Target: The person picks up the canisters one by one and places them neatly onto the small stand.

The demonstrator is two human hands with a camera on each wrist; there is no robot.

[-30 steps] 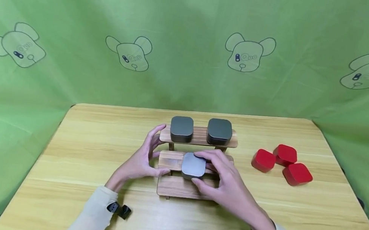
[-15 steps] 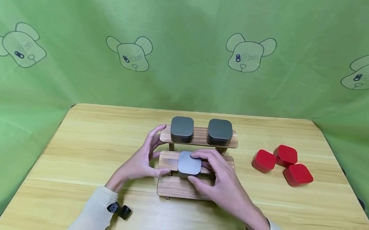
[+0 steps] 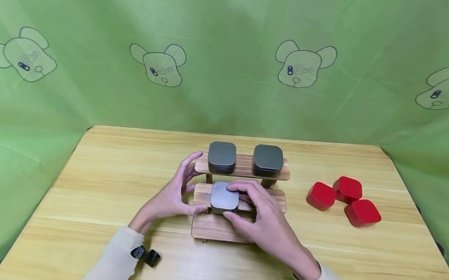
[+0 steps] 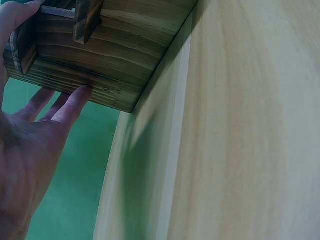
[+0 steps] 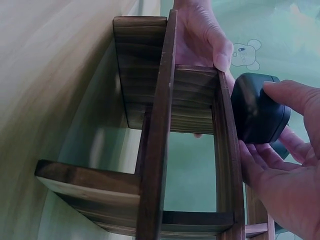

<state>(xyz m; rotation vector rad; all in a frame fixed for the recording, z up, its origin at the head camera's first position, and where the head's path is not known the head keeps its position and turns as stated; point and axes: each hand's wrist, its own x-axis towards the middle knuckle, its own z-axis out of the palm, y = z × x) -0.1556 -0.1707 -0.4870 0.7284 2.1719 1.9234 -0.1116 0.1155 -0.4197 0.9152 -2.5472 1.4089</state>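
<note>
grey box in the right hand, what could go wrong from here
The grey box seems to overlap the front edge of the middle step; if the right hand let go there, it might tip forward.

The left hand grips the rack close to that box, so the two might bump.

Two more boxes stand on the top step; a knock to the rack could shift them.

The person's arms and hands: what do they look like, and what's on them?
The left hand and right hand are bare, with no gloves showing. Both arms wear long, plain, cream-coloured sleeves that end near the wrists. At each wrist sits a small black gadget; I can't see any cables on them.
</note>
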